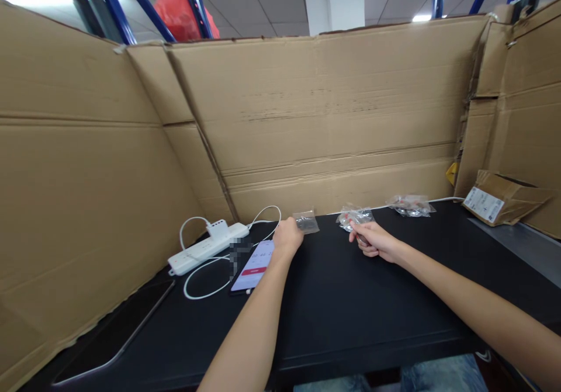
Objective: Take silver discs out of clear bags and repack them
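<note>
My left hand (288,238) is closed over the black tabletop, its fingers curled at the left edge of a small clear plastic bag (307,222). The bag looks flat and sticks out to the right of the hand. My right hand (372,242) is closed too, thumb and fingers pinched together. What lies between them is too small to make out. Right behind its fingertips is a pile of crinkled clear plastic bags (350,214) with bits of red.
More clear bags (411,205) lie farther right, before an open cardboard box (504,199) with a white label. On the left are a lit phone (254,270), a white power strip (208,249) with cables, and a dark tablet-like slab (118,330). Cardboard walls (328,100) enclose the table.
</note>
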`<act>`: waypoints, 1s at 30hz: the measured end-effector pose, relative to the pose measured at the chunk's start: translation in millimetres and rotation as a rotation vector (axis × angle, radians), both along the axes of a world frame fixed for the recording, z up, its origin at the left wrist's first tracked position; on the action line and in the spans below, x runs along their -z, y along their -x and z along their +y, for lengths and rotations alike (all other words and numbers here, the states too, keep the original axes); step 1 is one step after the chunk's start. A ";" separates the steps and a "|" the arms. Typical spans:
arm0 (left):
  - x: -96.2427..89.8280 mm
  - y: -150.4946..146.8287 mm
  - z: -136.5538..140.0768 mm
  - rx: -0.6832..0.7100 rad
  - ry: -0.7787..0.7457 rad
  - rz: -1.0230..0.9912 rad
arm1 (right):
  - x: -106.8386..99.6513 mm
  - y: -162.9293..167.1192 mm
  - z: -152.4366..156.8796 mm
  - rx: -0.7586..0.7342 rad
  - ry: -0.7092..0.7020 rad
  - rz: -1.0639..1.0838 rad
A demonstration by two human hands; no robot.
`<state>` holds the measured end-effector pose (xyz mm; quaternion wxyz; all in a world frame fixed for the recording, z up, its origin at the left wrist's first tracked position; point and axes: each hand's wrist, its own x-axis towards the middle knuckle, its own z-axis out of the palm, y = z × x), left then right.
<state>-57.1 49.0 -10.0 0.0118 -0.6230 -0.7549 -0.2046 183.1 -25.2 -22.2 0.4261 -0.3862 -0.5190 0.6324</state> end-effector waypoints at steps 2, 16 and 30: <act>0.3 1.1 0.2 0.016 0.008 0.036 | 0.2 0.4 -0.2 0.001 -0.004 0.011; -11.4 -31.3 -17.0 0.336 -0.156 0.108 | 0.8 -30.9 9.3 0.276 -0.636 -1.185; 19.1 -78.0 -43.9 0.946 -0.092 0.101 | 5.3 -34.5 11.2 0.366 -0.580 -1.479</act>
